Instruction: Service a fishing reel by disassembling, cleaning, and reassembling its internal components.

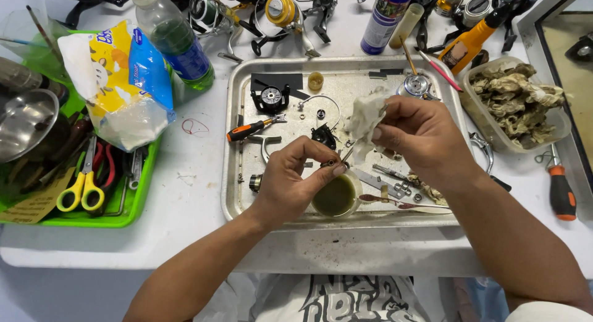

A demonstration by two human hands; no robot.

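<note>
The left hand (295, 177) pinches a small dark metal ring (332, 163) between thumb and fingertips, its fingers closed on the part. The right hand (415, 133) is clamped on a crumpled white tissue (364, 121), holding it just above and to the right of the left hand's fingertips. A thin metal rod (349, 153) runs between the two hands; which hand holds it cannot be told.

Both hands work over a metal tray (233, 174) on the white table (191, 204). Directly under the left hand's fingertips stands a small cup of greenish oil (335, 197). Beyond the left hand lie an orange-handled screwdriver (247, 130) and a black reel part (270, 98). Small washers (404, 189) lie below the right hand.

Left of the left hand, off the tray, a green bin (133, 204) holds yellow scissors (80, 189), with a tissue pack (120, 81) and a plastic bottle (176, 41) near it. To the right of the right hand sits a tub of dirty rags (516, 103) and another screwdriver (561, 192).
</note>
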